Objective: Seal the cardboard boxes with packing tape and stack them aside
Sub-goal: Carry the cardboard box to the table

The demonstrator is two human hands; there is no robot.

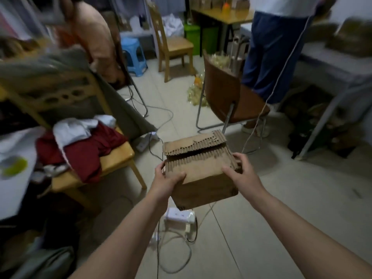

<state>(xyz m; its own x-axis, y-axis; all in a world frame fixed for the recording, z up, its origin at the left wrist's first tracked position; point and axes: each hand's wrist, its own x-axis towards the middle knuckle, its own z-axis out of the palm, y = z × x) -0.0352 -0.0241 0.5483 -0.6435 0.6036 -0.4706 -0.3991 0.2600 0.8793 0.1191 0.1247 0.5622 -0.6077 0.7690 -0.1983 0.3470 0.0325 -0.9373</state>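
Both bare hands hold one cardboard box [198, 170] up in the air between them, arms stretched forward. The left hand [168, 179] grasps the box's near left corner: its thumb lies curled over the top flap, and the other fingers wrap round the left side wall, mostly hidden behind the cardboard. The right hand [240, 171] grasps the near right corner the same way, thumb pointing inward across the top, fingers bent over the right edge of the flap. Neither hand is spread flat; both are closed round the cardboard.

Between the two grips lies the near top flap, its outer paper stripped so the corrugated ribs show. Beyond the hands the far flap stands slightly raised, leaving a dark gap along the middle seam, so the top is not closed tight. No tape can be made out on the flaps. The box tilts a little, its near front face dropping away below the thumbs.

Directly under the held box a white power strip [179, 215] lies on the tiled floor [261, 228] with cables trailing from it. Left of the left hand stands a wooden chair [118, 156] piled with red and white clothes. Beyond the box, past the right hand, is a brown chair [227, 93], and next to it someone in blue trousers [273, 51] is standing
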